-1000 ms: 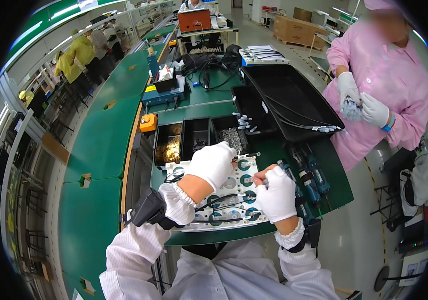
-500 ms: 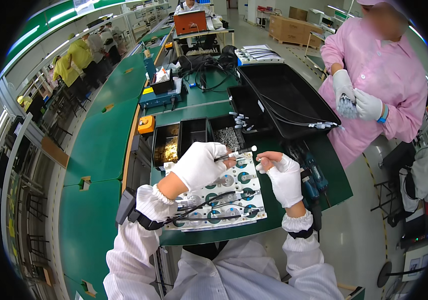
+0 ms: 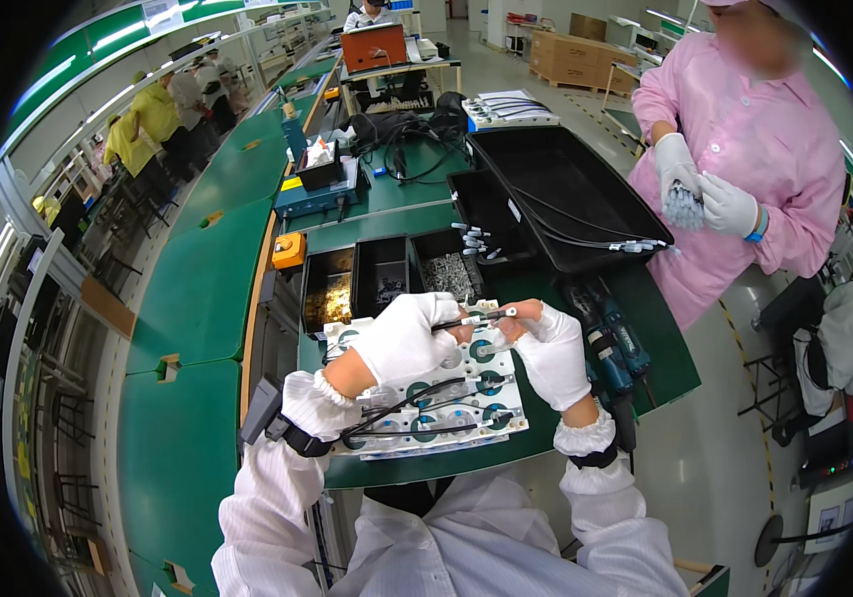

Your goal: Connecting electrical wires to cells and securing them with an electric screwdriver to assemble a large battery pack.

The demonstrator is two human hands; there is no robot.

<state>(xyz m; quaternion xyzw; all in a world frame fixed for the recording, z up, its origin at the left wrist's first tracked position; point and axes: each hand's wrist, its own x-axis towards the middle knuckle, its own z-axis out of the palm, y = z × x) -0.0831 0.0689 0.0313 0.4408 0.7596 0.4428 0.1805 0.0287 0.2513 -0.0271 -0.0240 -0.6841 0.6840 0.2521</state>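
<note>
Left hand [image 3: 409,338], in a white glove with bare fingertips: grip closed on a thin black cable with a white end fitting [image 3: 476,318]. Right hand [image 3: 553,356], gloved likewise: grip narrow, fingertips at the fitting's tip; whether it pinches that tip cannot be told. The cable end lies between both hands, above a white board with round teal recesses [image 3: 516,408]. Further black cables [image 3: 413,401] lie across the board, which rests on a green-topped desk [image 3: 417,473]. Behind the board stand three black plastic bins [image 3: 380,261]; the leftmost contains gold-coloured pieces [image 3: 330,301], the rightmost small grey parts [image 3: 448,274].
</note>
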